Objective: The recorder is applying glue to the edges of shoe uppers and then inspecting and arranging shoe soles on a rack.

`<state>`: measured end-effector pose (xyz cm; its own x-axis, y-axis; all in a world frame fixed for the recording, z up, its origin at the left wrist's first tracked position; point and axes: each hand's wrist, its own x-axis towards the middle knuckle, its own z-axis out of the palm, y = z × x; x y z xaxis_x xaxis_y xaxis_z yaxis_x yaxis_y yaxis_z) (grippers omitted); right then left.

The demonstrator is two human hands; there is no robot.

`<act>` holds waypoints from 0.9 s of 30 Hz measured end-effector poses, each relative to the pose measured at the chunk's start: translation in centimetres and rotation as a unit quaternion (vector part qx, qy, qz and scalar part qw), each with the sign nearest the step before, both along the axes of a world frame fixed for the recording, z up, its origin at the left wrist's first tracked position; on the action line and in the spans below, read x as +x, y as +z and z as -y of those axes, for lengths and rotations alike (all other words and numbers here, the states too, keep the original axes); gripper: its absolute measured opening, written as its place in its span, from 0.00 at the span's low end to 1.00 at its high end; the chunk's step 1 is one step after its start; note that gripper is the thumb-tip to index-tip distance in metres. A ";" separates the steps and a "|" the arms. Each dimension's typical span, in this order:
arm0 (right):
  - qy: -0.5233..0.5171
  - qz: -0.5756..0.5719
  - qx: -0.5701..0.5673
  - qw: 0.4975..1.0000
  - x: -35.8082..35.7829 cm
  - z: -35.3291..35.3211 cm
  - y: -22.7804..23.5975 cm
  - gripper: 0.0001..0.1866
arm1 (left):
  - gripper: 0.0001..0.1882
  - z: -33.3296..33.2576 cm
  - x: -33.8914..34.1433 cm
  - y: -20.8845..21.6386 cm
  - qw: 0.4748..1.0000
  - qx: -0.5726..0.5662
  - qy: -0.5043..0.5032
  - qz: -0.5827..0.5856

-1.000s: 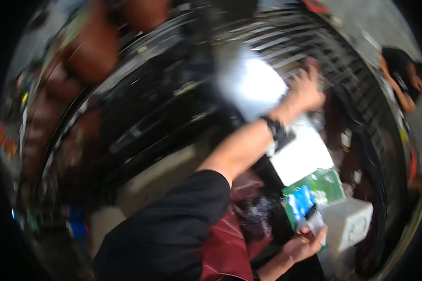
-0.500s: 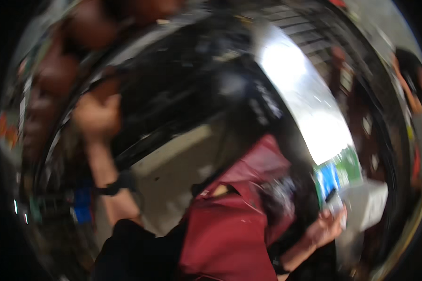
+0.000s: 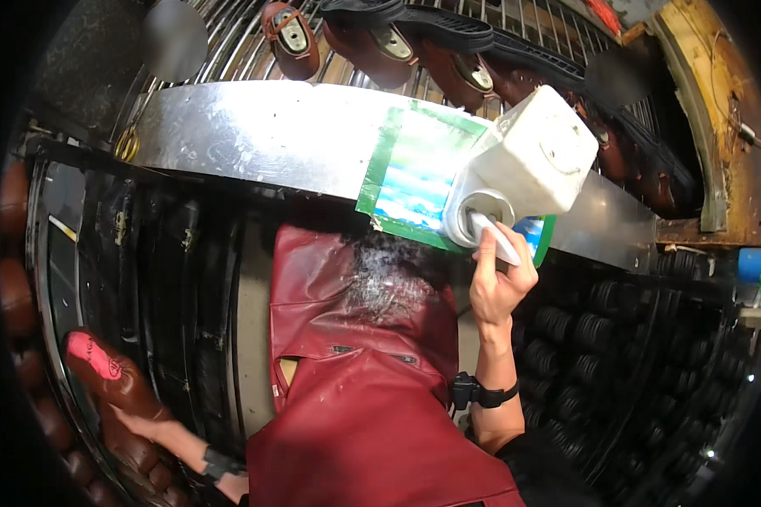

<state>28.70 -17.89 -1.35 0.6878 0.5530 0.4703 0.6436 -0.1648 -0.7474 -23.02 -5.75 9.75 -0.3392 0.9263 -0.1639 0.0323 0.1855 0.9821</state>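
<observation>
At the lower left, my left hand (image 3: 148, 427) grips a brown leather shoe (image 3: 131, 393) bearing a pink patch (image 3: 95, 355); most of its fingers are hidden by the shoe. My right hand (image 3: 503, 287) is closed round the pale handle of a brush (image 3: 499, 242), whose head is down inside a small white pot (image 3: 462, 228) and out of sight. The pot stands on a green-edged, blue and white sheet (image 3: 414, 182), beside a white square jug (image 3: 554, 152).
The sheet lies over a shiny metal ledge (image 3: 254, 127). Several brown shoes (image 3: 368, 55) and black soles (image 3: 448, 29) rest on a metal rack beyond it. More brown shoes (image 3: 17, 296) line the left edge. Dark ribbed pieces (image 3: 592, 329) stack up at right. A red apron (image 3: 364, 422) covers my lap.
The view has swung to the right and steadied. My left hand, earlier blurred near brown shoes, now has one shoe. The brush in my right hand is now in the pot.
</observation>
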 end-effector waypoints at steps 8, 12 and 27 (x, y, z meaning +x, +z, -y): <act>-0.065 -0.362 0.136 0.920 -1.1 -0.7 1.3 0.11 | 0.34 -1.2 10.6 -9.3 0.924 0.081 -0.372 0.035; -0.061 -0.639 0.231 0.731 -2.5 -2.1 4.2 0.10 | 0.27 -5.4 19.3 -12.4 0.741 0.331 -0.440 -0.385; 0.166 -0.524 0.083 0.831 -5.6 -11.7 1.9 0.06 | 0.20 -7.2 23.7 -15.6 0.718 0.493 -0.369 -0.324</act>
<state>23.09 -6.17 0.57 0.5905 0.7813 -0.2025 -0.3864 0.0534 -0.9208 0.69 1.43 -5.90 0.5947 0.4512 0.6654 0.2750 -0.8919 0.3591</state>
